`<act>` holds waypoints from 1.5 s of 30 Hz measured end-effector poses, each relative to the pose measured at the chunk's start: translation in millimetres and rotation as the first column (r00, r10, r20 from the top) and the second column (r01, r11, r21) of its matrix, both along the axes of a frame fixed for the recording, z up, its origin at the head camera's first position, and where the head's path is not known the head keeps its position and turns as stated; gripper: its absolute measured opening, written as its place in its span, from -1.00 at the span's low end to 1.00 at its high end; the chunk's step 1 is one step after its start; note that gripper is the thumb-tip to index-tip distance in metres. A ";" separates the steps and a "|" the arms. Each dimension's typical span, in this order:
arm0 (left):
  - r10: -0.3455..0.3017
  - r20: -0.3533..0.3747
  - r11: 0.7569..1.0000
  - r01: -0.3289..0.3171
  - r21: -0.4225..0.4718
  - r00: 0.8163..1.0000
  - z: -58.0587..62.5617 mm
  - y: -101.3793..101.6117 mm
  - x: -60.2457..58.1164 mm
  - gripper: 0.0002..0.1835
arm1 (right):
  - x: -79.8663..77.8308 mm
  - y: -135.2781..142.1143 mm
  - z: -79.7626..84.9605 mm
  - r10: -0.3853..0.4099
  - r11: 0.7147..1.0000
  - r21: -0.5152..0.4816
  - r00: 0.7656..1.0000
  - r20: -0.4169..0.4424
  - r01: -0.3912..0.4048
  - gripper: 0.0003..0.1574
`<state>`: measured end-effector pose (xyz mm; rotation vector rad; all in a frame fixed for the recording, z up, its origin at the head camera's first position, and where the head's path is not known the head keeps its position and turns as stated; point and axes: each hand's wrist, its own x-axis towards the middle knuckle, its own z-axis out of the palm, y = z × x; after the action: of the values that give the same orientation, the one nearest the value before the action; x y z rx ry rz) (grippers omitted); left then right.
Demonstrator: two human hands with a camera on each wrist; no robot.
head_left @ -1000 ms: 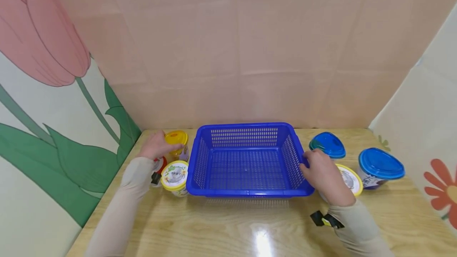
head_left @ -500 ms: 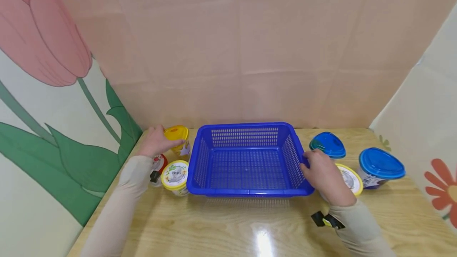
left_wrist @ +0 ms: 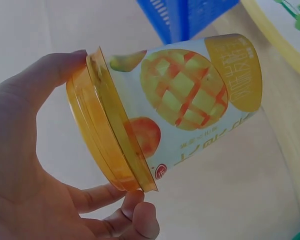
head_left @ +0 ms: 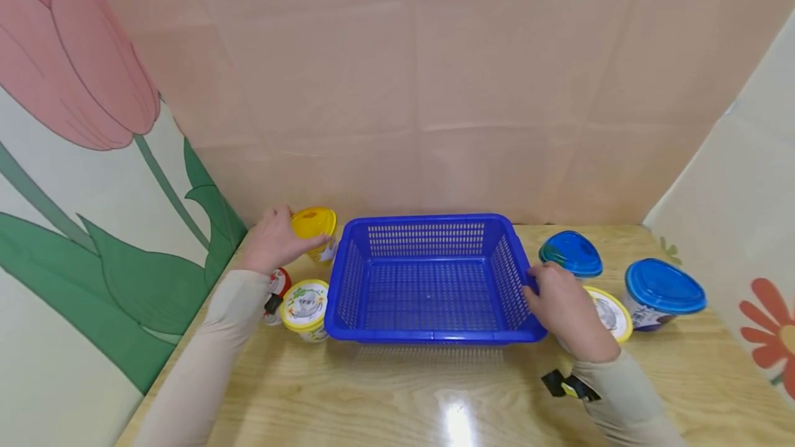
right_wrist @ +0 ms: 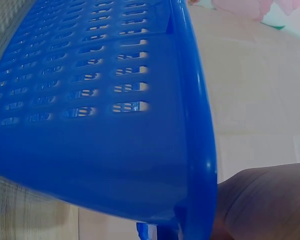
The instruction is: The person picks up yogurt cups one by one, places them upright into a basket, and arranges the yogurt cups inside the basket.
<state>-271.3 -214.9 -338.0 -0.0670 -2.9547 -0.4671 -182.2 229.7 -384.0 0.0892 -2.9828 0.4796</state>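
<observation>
My left hand [head_left: 273, 243] grips a cup with an orange-yellow lid [head_left: 315, 224] near the back left of the table. In the left wrist view the mango-printed cup [left_wrist: 185, 90] appears on its side, with thumb and fingers around the lid's edge. A blue plastic basket [head_left: 433, 336] stands in the middle, nothing inside it. At its right side my right hand [head_left: 566, 305] holds the rim, fingers curled over it. The right wrist view shows the basket's slotted wall [right_wrist: 140, 155] close up; most of the right hand is out of that view.
A yellow-rimmed tub [head_left: 306, 303] and a red-lidded container [head_left: 279, 283] stand left of the basket. To the right are two blue-lidded tubs, one behind [head_left: 573, 252] and one farther right [head_left: 663, 285], plus a yellow-rimmed tub [head_left: 611, 312] partly behind my right hand.
The left hand has lifted the mango cup and moved it slightly up and to the right, toward the basket. My right hand has stayed on the rim.
</observation>
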 end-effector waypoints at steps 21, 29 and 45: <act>0.033 -0.094 0.999 -0.030 0.040 0.995 29.3 21.8 7.7 0.06 | 0.5 0.0 -1.8 -0.006 1.000 0.003 1.000 0.001 0.006 -0.50; 0.009 -0.073 0.998 -0.004 0.060 0.997 31.3 32.9 8.1 0.04 | -0.7 -1.2 -1.5 -0.007 1.000 -0.009 1.000 0.016 0.007 -0.50; -0.024 -0.006 0.997 0.024 0.079 1.000 29.8 56.5 5.0 0.04 | -0.3 0.6 -2.1 -0.008 1.000 -0.008 1.000 0.000 0.008 -0.52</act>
<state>-266.3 -158.4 -308.3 -0.0952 -2.9296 -0.5849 -182.5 230.3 -386.0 0.0763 -2.9800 0.4908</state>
